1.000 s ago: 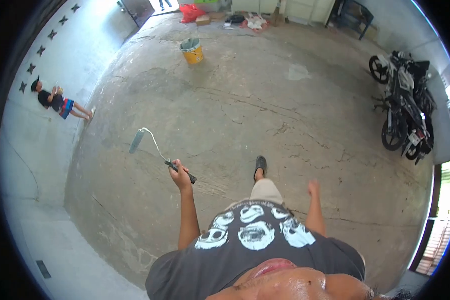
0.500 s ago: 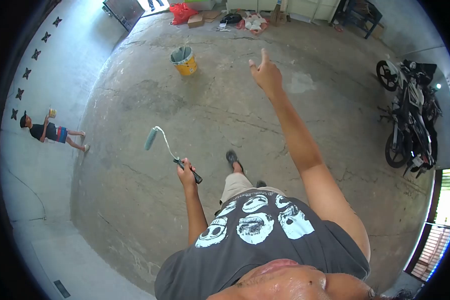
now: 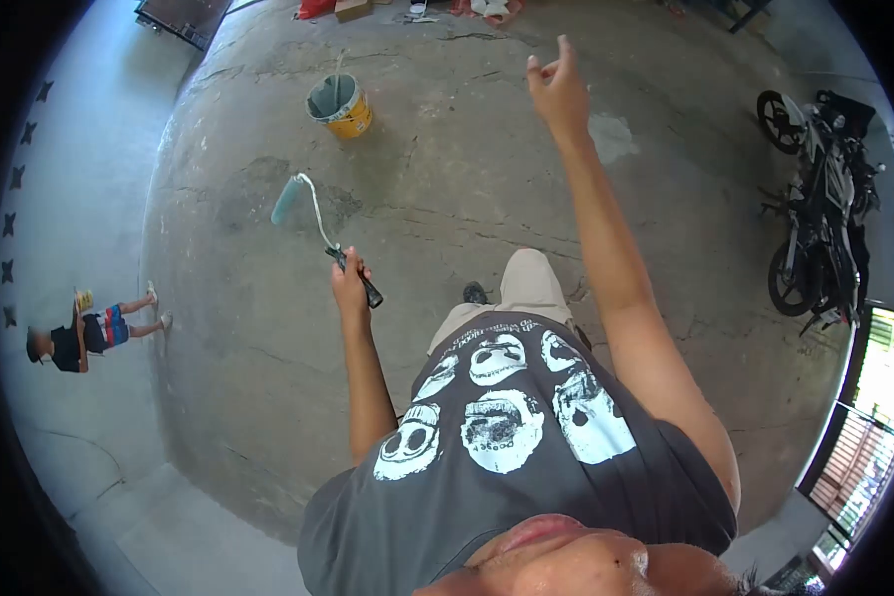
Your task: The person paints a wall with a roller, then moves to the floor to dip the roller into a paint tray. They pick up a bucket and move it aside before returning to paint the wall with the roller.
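Note:
My left hand [image 3: 351, 285] is closed round the black handle of a paint roller [image 3: 286, 202]. The roller's blue-green sleeve points away from me on a bent metal frame, raised above the concrete floor. Stretched far out in front, my right hand [image 3: 562, 96] holds nothing, with the index finger extended and the thumb apart; some of its other fingers look curled. Ahead, beyond the roller, a yellow paint bucket [image 3: 351, 125] stands on the floor. Its inside is smeared grey, and a thin stick or handle leans out over the rim.
To my left another person [image 3: 94, 330] in a dark cap stands near the pale wall [image 3: 79, 219], holding a small yellowish container. Motorcycles [image 3: 815, 209] are parked on the right. A red bag [image 3: 315, 8] and a cardboard box [image 3: 353, 9] lie at the far end. Cracks run across the floor [image 3: 447, 189].
My legs have changed position in a step, and the bucket appears higher and further left. The roller and both hands sit higher in view. The other person appears lower, further back along the wall.

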The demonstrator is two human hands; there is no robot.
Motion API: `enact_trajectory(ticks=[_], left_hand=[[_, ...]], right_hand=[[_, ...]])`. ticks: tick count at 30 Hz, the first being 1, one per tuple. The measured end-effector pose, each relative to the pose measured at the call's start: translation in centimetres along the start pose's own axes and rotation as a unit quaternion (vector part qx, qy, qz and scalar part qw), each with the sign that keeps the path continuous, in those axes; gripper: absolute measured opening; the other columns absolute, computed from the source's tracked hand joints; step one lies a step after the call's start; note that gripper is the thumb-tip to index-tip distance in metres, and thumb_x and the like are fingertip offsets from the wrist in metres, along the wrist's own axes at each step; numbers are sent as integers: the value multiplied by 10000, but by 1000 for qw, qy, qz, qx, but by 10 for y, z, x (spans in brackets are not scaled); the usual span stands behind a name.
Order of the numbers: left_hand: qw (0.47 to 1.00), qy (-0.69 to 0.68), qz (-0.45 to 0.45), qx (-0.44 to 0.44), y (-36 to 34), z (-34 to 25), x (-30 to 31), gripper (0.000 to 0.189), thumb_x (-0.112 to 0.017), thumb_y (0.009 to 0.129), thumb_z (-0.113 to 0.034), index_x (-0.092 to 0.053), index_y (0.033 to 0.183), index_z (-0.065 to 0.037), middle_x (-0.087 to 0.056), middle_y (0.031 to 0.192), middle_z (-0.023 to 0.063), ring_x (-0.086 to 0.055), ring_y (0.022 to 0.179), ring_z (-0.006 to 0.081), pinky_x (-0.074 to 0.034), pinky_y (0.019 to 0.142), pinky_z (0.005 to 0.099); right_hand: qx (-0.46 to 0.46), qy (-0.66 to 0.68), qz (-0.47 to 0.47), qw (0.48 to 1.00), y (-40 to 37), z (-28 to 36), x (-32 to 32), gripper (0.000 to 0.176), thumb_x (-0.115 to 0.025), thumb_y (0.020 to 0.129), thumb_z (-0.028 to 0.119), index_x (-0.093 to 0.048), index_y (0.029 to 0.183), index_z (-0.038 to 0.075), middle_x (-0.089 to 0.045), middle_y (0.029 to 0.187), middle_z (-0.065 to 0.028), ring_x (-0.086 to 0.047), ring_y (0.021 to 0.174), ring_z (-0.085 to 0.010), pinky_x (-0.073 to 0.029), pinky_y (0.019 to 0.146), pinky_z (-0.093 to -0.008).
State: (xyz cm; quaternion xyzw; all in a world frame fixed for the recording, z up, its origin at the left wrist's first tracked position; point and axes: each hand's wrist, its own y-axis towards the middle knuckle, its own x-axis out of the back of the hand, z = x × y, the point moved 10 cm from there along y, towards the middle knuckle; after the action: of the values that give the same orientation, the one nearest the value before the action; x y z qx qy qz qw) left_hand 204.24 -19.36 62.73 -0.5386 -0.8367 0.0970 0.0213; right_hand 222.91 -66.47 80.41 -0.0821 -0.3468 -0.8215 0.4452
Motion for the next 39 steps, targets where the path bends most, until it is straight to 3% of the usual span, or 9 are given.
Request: enact_trajectory(ticks=[2, 5, 10, 14, 16, 20, 22, 33, 39], left_hand=[[1000, 2, -2, -12, 35, -18, -19, 243, -634, 974, -296, -500, 912, -103, -459, 737, -19, -455, 614, 76, -398, 554, 230], [1000, 2, -7, -26, 60, -31, -42, 244, -644, 969, -291, -502, 914, -100, -462, 737, -18, -455, 610, 76, -402, 555, 229], [999, -28, -31, -5, 95, -12, -70, 253, -657, 958, -303, -507, 917, -103, -468, 736, -19, -457, 604, 79, -396, 554, 230], [995, -58, -71, 27, 148, -11, -112, 236, -650, 962, -289, -510, 918, -104, -466, 725, -20, -459, 603, 79, -392, 545, 226], [990, -84, -102, 44, 138, -6, -108, 225, -645, 966, -280, -509, 917, -106, -464, 723, -21, -458, 602, 78, -394, 544, 224], [986, -80, -135, 51, 199, -20, -136, 193, -622, 979, -247, -502, 933, -104, -460, 728, -19, -460, 605, 75, -407, 549, 220], [983, -98, -148, 42, 242, -25, -161, 183, -614, 984, -238, -501, 940, -101, -460, 730, -18, -463, 605, 75, -412, 551, 220], [996, -21, -75, -40, 479, -67, -281, 205, -604, 988, -238, -513, 996, -54, -518, 770, 8, -501, 601, 70, -426, 525, 231], [960, -73, -122, -240, 502, -224, -324, 235, -598, 986, -177, -507, 1146, -30, -548, 832, 27, -522, 602, 71, -456, 548, 233]], right_hand=[[39, 25, -98, 994, 27, -1, -3, 700, -645, 885, 370, -415, 1426, -9, -674, 818, -88, -674, 811, -309, -532, 743, -442], [-66, -37, 34, 997, 63, -50, -52, 699, -633, 891, 380, -408, 1426, -10, -667, 834, -74, -668, 800, -311, -527, 751, -448], [92, 43, -80, 992, 115, -19, -58, 697, -644, 879, 345, -392, 1440, 18, -663, 833, -76, -670, 803, -308, -532, 733, -450], [3, 8, 81, 997, 215, -70, -171, 674, -659, 866, 310, -409, 1429, 36, -641, 827, -79, -662, 805, -314, -534, 714, -440], [104, 12, -54, 993, 207, -40, -150, 619, -673, 879, 336, -490, 1377, 16, -641, 858, -64, -654, 790, -266, -521, 735, -399], [124, 36, -52, 990, 264, -51, -214, 680, -660, 866, 349, -428, 1419, 30, -699, 907, -127, -677, 902, -338, -536, 764, -442], [-17, -64, 307, 949, 267, -129, -331, 626, -654, 878, 391, -501, 1357, 19, -706, 913, -145, -676, 896, -336, -529, 778, -450], [-56, -32, 470, 880, 212, -178, -425, 544, -643, 923, 435, -577, 1261, 13, -697, 926, -219, -683, 834, -291, -542, 781, -410], [-69, 7, 437, 897, 269, -191, -409, 519, -645, 917, 425, -596, 1227, 12, -693, 896, -213, -688, 839, -327, -529, 773, -417]])
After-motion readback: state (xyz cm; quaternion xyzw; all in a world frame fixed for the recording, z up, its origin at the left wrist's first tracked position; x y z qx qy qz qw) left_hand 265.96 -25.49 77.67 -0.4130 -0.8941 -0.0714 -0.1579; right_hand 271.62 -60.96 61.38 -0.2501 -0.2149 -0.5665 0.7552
